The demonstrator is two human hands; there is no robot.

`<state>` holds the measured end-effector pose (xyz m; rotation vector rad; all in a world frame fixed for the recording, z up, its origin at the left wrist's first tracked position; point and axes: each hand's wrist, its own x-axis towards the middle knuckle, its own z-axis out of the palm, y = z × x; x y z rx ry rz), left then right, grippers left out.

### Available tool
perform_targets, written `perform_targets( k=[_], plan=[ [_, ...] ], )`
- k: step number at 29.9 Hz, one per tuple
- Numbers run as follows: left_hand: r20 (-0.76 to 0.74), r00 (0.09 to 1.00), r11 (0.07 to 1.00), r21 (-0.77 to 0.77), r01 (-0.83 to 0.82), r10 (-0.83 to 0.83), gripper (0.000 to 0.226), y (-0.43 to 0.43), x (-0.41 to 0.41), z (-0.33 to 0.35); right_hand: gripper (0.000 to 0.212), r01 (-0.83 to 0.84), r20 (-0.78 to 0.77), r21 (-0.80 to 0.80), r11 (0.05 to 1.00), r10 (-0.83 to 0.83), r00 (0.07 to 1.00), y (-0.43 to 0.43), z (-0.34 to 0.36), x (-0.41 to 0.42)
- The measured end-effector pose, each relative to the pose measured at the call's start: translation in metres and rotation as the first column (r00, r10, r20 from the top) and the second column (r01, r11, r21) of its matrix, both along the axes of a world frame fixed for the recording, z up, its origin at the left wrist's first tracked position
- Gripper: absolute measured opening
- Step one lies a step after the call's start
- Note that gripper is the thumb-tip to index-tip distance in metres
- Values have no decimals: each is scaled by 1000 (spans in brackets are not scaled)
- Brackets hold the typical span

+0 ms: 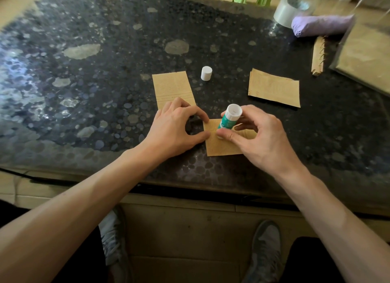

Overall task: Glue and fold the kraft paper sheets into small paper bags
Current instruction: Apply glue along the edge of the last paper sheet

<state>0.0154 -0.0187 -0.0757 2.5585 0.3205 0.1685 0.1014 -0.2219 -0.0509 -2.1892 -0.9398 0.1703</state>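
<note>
A small kraft paper sheet [221, 144] lay just below the centre of the frame, near the front edge of the dark pebble-patterned table [105, 71]. The right hand [256, 134] was clamped around a green-and-white glue stick [229, 117], thumb on one side and fingers on the other, holding it tilted with its working end down on the sheet and its white base pointing up toward the camera. Whether the glue tip actually touched the paper could not be told, since the thumb covered it. The left hand [176, 127] pressed on the sheet's left edge, thumb tip and forefinger tip set apart on the paper and curved into an open ring, gripping nothing.

Just above the left hand, a second kraft sheet [172, 88] with a faint printed line lay flat, its lower end hidden under the fingers. The white glue cap [206, 73] stood upright just to the right of that sheet. Further right, a small stack of kraft sheets [274, 88] rested well apart from the hands. In the upper right of the frame sat a torn spiral-edge strip of kraft paper [317, 57], a folded purple umbrella [322, 25] and a roll of clear tape [290, 10] touching it.
</note>
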Motion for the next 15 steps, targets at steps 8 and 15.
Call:
perform_targets(
  k=[8,15],
  plan=[
    [-10,1000,1000,-9,0,0,41,1,0,0,45,27,-29,20,999,-27,999,-3,2,0],
    [-5,1000,1000,-8,1,-1,39,1,0,0,31,-60,-79,-41,997,57,995,-4,5,2]
  ],
)
